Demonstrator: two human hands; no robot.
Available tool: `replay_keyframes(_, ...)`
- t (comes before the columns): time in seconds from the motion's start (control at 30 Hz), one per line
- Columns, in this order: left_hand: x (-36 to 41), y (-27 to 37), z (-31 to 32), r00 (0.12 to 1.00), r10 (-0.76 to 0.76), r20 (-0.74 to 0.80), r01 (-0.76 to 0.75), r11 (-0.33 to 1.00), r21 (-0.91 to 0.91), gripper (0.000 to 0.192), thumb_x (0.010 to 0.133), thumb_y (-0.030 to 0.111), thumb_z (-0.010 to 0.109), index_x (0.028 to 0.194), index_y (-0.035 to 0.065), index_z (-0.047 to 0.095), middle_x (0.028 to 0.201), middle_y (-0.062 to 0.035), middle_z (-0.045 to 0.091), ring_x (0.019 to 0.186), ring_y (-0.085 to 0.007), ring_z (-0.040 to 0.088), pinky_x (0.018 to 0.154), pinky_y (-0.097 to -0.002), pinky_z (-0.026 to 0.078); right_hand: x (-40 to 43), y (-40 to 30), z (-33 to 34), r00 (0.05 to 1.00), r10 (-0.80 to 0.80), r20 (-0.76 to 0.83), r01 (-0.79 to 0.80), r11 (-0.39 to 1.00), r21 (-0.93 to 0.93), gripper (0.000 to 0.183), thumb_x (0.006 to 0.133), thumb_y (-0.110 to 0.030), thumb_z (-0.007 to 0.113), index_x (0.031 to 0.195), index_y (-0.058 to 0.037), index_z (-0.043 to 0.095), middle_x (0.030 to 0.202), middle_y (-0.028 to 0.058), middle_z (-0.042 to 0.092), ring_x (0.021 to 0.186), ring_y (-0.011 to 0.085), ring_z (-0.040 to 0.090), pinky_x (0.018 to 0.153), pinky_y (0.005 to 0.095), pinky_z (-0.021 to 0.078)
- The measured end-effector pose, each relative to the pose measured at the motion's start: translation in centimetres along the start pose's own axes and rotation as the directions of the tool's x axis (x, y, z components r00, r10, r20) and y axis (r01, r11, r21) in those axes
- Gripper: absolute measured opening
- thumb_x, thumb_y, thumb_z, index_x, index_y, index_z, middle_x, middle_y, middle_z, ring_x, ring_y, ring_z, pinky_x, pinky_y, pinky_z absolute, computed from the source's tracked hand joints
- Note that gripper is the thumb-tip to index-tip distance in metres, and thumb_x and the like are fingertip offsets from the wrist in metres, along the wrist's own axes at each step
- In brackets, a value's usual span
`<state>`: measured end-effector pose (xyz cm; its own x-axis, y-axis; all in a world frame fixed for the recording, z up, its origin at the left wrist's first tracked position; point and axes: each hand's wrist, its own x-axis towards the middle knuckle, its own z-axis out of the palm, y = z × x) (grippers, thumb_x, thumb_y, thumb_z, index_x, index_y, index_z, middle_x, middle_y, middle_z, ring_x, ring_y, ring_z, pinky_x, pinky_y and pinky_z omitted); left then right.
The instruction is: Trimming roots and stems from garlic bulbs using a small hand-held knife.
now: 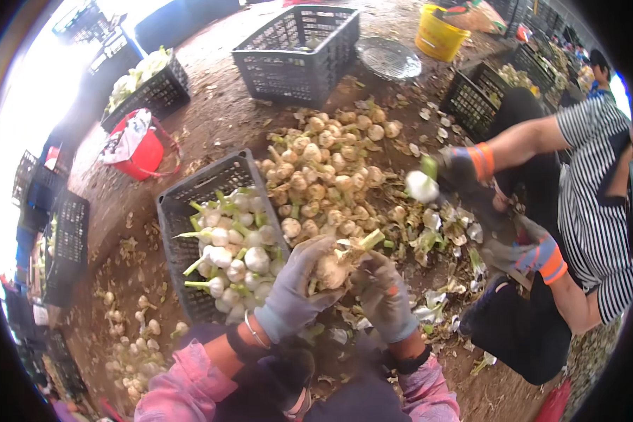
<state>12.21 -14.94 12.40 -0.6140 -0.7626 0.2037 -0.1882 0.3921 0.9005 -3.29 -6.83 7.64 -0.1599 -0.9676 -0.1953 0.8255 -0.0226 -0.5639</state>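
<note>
My left hand [300, 290], in a grey work glove, grips a garlic bulb [331, 271] with brownish, loose skin and a short cut stem. My right hand [384, 295], gloved too, touches the bulb's right side beneath the stem; its fingertips are partly hidden. Just beyond both hands lies a heap of unpeeled garlic bulbs [322, 174] on the ground. To the left, a black plastic crate [170, 227] holds cleaned white garlic bulbs [257, 259] with green stems.
At the right a co-worker in a striped shirt [585, 211] holds a white garlic bulb [422, 186] in a gloved hand. Peeled skins [432, 308] litter the ground. Farther off stand a black crate [295, 79], a red bucket [143, 153], a yellow bucket [440, 34] and a round basket [389, 58].
</note>
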Motion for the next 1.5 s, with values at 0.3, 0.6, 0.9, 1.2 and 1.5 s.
replay_keyframes(0.3, -0.2, 0.1, 2.0, 0.983, 0.068, 0.173, -0.093, 0.986, 0.142, 0.073, 0.059, 0.0, 0.077, 0.125, 0.0031, 0.045, 0.122, -0.0163, 0.05, 0.115, -0.0307, 0.049, 0.097, -0.0349, 0.04, -1.0, 0.3, -1.3, 0.995, 0.023, -0.098, -0.034, 0.992, -0.119, 0.022, 0.088, -0.01, 0.058, 0.107, 0.0022, 0.06, 0.1, 0.0046, 0.063, 0.09, 0.0092, 0.056, 0.08, 0.0243, 0.0445)
replay_keyframes(0.6, -0.8, 0.7, 1.7, 0.914, -0.29, 0.284, 0.388, 0.829, -0.403, 0.063, 0.075, 0.016, 0.071, 0.127, -0.0007, 0.039, 0.112, -0.0108, 0.054, 0.102, -0.0162, 0.053, 0.088, -0.0298, 0.045, -1.4, 0.5, -1.7, 0.977, -0.214, -0.009, 0.179, 0.839, -0.514, 0.018, 0.086, -0.005, 0.058, 0.101, 0.0016, 0.064, 0.096, 0.0042, 0.065, 0.087, 0.0108, 0.058, 0.077, 0.0247, 0.0464)
replay_keyframes(0.9, -2.0, -2.8, 1.2, 0.711, -0.553, 0.435, 0.659, 0.308, -0.686, 0.051, 0.095, 0.036, 0.044, 0.134, 0.0067, 0.027, 0.115, -0.0134, 0.051, 0.096, -0.0205, 0.056, 0.076, -0.0323, 0.05, -0.6, 2.7, -0.9, 0.961, -0.227, -0.156, 0.182, 0.949, -0.258, 0.013, 0.086, -0.006, 0.057, 0.095, -0.0005, 0.064, 0.079, -0.0027, 0.061, 0.066, 0.004, 0.051, 0.057, 0.0196, 0.0394)
replay_keyframes(1.2, -1.1, -2.6, 2.2, 0.856, -0.442, 0.268, 0.515, 0.695, -0.501, 0.059, 0.074, 0.007, 0.074, 0.122, 0.0018, 0.04, 0.114, -0.0063, 0.052, 0.106, -0.0136, 0.052, 0.091, -0.0277, 0.044, -2.8, 0.2, -0.1, 0.997, -0.059, -0.045, 0.033, 0.892, -0.452, 0.023, 0.083, 0.002, 0.054, 0.105, 0.0012, 0.06, 0.099, 0.0067, 0.062, 0.089, 0.013, 0.057, 0.077, 0.0256, 0.0446)
replay_keyframes(1.5, -0.8, 0.1, -0.3, 0.862, -0.277, 0.426, 0.496, 0.283, -0.821, 0.067, 0.073, 0.012, 0.074, 0.128, 0.0037, 0.037, 0.119, -0.0147, 0.054, 0.107, -0.0251, 0.056, 0.09, -0.0347, 0.046, -1.9, -1.9, -9.6, 0.967, -0.049, -0.251, -0.017, 0.967, -0.253, 0.04, 0.086, -0.021, 0.059, 0.121, -0.0044, 0.05, 0.106, 0.0104, 0.06, 0.09, 0.0203, 0.059, 0.084, 0.0371, 0.0448)
